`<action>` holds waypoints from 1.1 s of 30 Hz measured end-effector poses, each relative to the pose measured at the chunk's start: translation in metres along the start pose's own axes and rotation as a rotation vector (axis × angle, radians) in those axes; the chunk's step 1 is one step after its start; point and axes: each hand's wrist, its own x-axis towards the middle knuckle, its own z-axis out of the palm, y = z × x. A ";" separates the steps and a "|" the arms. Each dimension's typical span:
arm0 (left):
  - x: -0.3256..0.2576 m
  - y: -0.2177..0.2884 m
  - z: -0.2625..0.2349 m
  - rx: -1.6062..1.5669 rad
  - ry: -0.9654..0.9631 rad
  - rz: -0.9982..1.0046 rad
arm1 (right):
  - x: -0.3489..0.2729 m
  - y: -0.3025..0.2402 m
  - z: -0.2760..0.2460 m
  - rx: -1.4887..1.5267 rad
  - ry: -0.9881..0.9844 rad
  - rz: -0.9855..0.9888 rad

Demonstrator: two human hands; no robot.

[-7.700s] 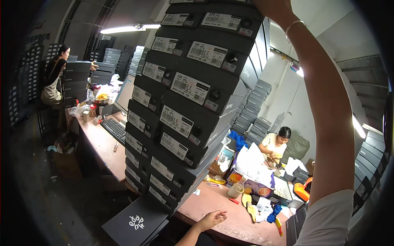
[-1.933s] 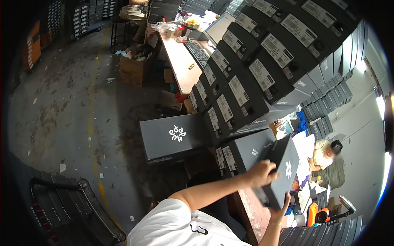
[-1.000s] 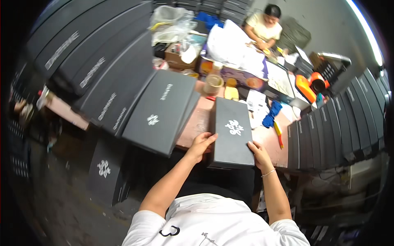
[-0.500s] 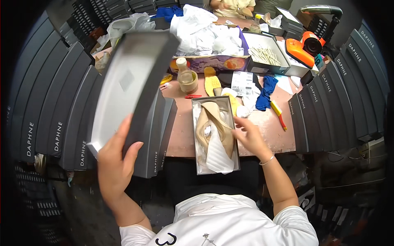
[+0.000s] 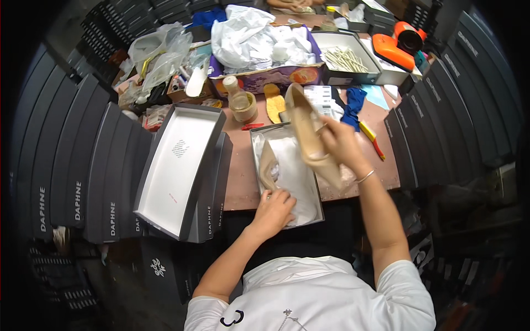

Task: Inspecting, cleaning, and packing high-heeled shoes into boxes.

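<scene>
My right hand [image 5: 343, 144] grips a beige pump shoe [image 5: 302, 124] by its side, lifted and tilted above the right side of an open shoebox [image 5: 319, 201]. The second beige shoe [image 5: 268, 164] lies along the left wall inside the box, with white stuffing in its opening. At this shoe's near end, my left hand [image 5: 273, 208] has its fingers curled over it; the fingertips are partly hidden. White tissue paper [image 5: 292, 157] lines the box. To the left, the upturned dark box lid [image 5: 182, 160], white inside, rests on stacked boxes.
Dark shoeboxes [image 5: 83, 165] stand in rows on both sides. Behind are a glass bottle [image 5: 237, 99], a purple carton [image 5: 270, 80] of white paper, a box of white sticks [image 5: 345, 58] and an orange tool [image 5: 393, 51]. A yellow-red knife [image 5: 372, 140] lies right. Another person's hands [image 5: 295, 4] show at the back.
My left hand has set the lid down on the boxes at left and moved into the shoebox. My right hand has lifted one shoe out; the white striped wrap over the shoes is no longer there.
</scene>
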 end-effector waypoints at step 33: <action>-0.030 -0.012 0.035 -0.233 0.551 -0.337 | -0.120 -0.017 0.109 -0.451 -0.283 -0.214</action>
